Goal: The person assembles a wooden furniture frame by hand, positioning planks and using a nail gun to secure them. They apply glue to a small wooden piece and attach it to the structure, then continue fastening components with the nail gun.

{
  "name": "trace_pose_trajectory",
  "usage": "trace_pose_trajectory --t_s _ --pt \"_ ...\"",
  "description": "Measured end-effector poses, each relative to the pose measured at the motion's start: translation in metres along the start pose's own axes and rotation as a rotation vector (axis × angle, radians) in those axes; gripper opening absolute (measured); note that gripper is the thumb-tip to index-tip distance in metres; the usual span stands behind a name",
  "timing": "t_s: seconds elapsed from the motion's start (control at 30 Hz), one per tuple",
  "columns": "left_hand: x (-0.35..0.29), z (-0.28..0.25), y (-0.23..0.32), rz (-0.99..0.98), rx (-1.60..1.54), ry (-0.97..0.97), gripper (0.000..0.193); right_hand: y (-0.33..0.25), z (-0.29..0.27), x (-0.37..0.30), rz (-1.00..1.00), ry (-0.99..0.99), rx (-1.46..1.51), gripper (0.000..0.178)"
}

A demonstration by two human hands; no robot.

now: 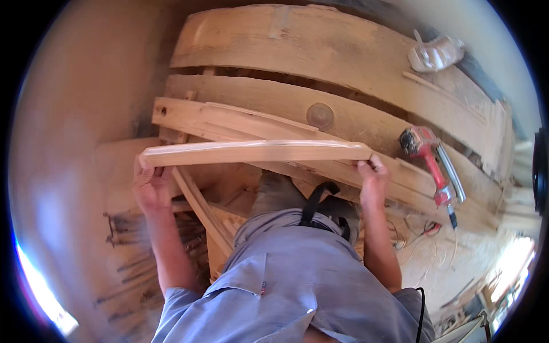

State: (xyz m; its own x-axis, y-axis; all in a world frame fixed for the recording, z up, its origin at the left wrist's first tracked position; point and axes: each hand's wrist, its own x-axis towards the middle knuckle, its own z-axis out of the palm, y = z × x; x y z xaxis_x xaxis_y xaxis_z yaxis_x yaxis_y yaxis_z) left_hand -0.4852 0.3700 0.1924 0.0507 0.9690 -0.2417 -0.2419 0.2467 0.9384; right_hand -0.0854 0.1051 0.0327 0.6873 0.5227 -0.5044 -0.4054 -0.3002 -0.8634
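Note:
A long wooden strip with a pale line of what looks like glue along its upper face is held level in front of me, above the near edge of the workbench. My left hand grips its left end, thumb and fingers closed round it. At the other end my right hand pinches the strip between thumb and fingers. Behind the strip, a wider board with a dark hole near its end lies slantwise on the bench.
The bench is made of thick planks with gaps between. A red nail gun with a hose fitting rests at the right, and a clear plastic container stands far right. Several bar clamps lie on the floor at left; cables trail at right.

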Motion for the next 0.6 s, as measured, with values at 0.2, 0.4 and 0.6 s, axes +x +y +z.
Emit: trace_pose_trajectory --t_s 0.2,0.4,0.6 --pt "0.119 -0.119 -0.021 -0.211 0.236 0.208 0.041 0.043 0.114 -0.077 0.025 0.181 -0.037 0.023" --pt "0.214 -0.165 -0.022 -0.352 0.405 0.235 0.054 0.077 0.203 -0.095 0.014 0.278 -0.091 0.026" --pt "0.258 -0.162 -0.042 -0.431 0.628 0.206 0.059 0.067 0.239 -0.081 0.021 0.378 -0.161 0.025"
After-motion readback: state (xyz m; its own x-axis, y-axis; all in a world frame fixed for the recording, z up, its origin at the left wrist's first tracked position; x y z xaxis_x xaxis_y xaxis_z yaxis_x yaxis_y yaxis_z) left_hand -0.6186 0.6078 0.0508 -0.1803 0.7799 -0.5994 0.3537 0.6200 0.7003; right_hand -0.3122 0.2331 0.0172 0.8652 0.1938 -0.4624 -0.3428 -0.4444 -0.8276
